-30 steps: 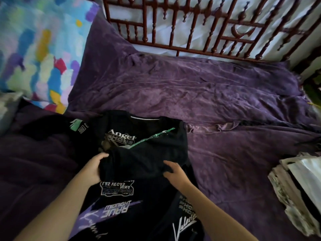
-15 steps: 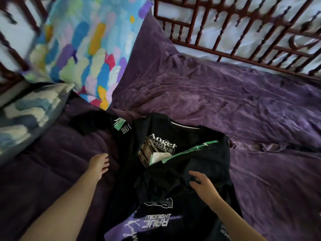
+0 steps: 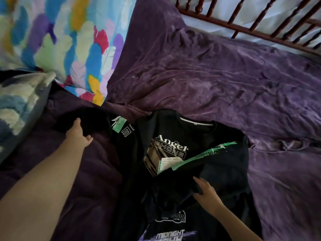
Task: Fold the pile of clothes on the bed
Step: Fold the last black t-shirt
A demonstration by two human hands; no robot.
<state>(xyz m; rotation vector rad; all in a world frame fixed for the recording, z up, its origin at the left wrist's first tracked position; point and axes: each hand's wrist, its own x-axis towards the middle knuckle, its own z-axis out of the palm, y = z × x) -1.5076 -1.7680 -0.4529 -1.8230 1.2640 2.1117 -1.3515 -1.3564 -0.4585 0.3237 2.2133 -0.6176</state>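
Observation:
A black printed T-shirt (image 3: 173, 136) with white "Angel Phone" lettering and green marks lies on the purple bedspread (image 3: 208, 75), its right side folded inward. Its left sleeve (image 3: 104, 122) stretches out to the left. My left hand (image 3: 78, 134) grips the end of that sleeve, fingers tucked into the dark cloth. My right hand (image 3: 206, 193) rests on the folded middle of the shirt, thumb and fingers pinching a fold of black fabric. A paper tag (image 3: 167, 163) shows under the lettering.
A multicoloured feather-print pillow (image 3: 60, 40) leans at the upper left, with a second blue and cream pillow (image 3: 19, 101) below it at the left edge. A dark red wooden headboard (image 3: 251, 20) runs along the top right.
My left hand left the shirt's middle, moved out to the left and took hold of the sleeve end. My right hand stayed on the folded middle. The view swung left and closer.

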